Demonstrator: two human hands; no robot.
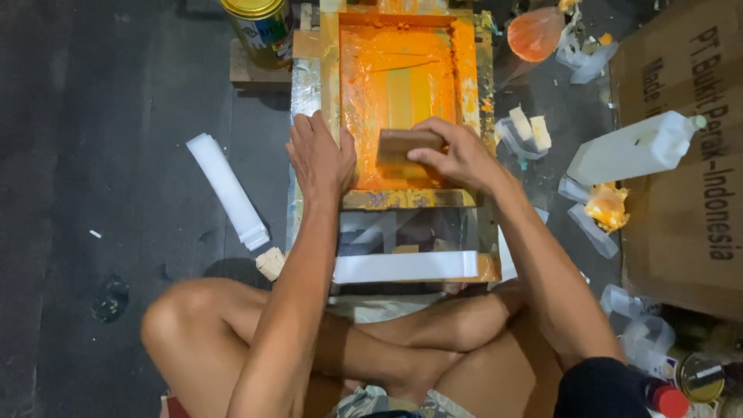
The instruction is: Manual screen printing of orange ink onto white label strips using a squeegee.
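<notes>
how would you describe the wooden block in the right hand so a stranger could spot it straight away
Find the orange-smeared printing frame on the dark floor ahead of the seated person. At its near end the right hand grips a flat brown wooden block resting on the orange ink, while the left hand presses the frame's left rail. It is the only bare brown wooden piece inside the frame.

The frame (398, 93) lies on the floor (116, 116) before the crossed legs (232, 317). A tin (261, 27) stands at its far left corner, a bottle (635, 147) right, on cardboard (681, 224).
</notes>
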